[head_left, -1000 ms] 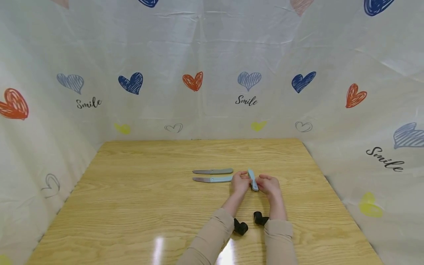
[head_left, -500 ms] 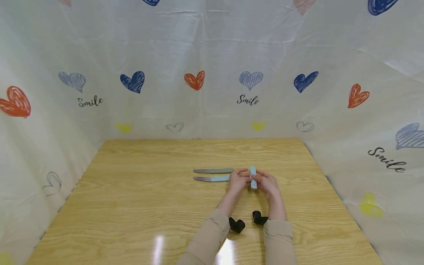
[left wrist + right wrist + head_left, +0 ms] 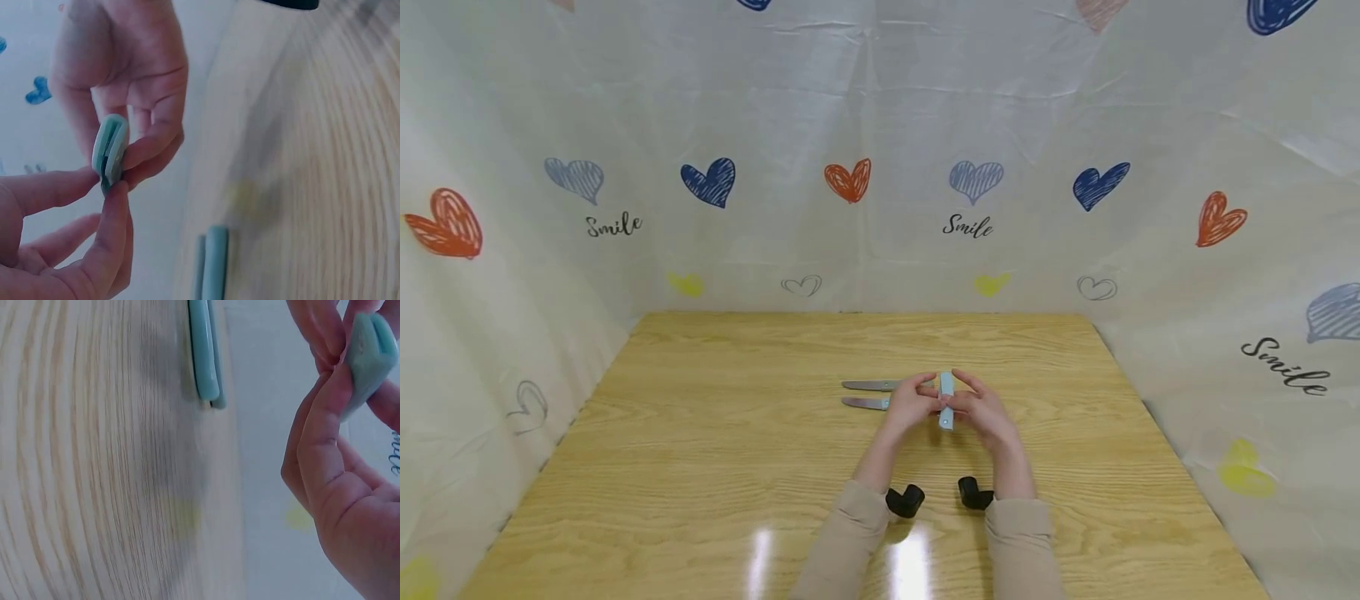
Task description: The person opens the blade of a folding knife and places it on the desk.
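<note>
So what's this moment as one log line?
left hand: pinches raised knife; right hand: pinches raised knife; table: grey knife, blue knife, blades out

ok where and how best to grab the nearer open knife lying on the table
Probably by the handle, coming from the person's right: the nearer knife lies with its blade pointing left and its handle reaching right, so a grip there avoids the blade. The left hand partly hides that handle in the head view.

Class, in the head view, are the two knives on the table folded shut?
No: the nearer knife and farther knife both lie opened straight.
</note>
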The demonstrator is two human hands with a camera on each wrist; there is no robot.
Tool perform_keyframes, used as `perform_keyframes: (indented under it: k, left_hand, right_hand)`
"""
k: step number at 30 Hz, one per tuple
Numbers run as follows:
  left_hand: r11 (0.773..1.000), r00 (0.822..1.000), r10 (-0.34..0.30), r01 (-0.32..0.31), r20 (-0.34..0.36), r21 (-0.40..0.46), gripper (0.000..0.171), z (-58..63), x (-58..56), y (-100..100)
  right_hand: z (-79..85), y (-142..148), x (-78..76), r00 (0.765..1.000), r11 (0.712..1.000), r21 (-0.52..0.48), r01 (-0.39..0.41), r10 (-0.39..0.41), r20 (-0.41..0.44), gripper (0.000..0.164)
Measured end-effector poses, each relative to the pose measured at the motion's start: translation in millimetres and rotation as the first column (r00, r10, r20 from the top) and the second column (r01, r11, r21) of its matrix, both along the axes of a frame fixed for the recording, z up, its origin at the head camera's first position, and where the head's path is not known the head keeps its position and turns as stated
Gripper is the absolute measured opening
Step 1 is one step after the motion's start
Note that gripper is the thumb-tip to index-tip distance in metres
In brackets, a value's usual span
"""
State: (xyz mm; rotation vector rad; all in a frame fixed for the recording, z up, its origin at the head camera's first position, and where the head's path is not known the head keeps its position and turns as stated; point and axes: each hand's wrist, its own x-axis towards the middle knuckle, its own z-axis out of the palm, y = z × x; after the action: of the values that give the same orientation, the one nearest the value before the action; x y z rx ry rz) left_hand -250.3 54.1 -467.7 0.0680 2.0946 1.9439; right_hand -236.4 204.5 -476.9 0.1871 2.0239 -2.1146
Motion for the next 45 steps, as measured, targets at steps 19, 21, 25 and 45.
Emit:
perform_keyframes:
  k: [19, 21, 25, 45]
  left_hand:
    - [0.986, 0.999, 0.023, -0.028, 0.030, 0.164, 0.046, -18.2, 21.8, -62.9]
    - [0.983, 0.999, 0.028, -0.032, 0.020, 0.182, 0.045, -23.0, 23.3, -67.4]
    - [0.983, 1.000, 0.025, -0.022, -0.013, 0.183, 0.044, -31.3, 24.5, -75.2]
    - [0.979, 0.999, 0.035, -0.033, -0.006, 0.201, 0.042, -42.3, 25.4, -81.2]
  right_hand:
    - [-11.2, -55.0, 8.4, 0.994, 0.994, 0.014, -0.107, 0.107, -0.001, 0.052]
    - [-14.8, -59.7, 7.8, 0.994, 0.994, 0.014, -0.107, 0.107, -0.003, 0.051]
    - [-19.8, -67.3, 8.4, 0.994, 0.994, 0.030, -0.108, 0.108, -0.010, 0.049]
    - [-25.3, -71.5, 11.2, 0.992, 0.992, 0.005, -0.128, 0.128, 0.004, 0.047]
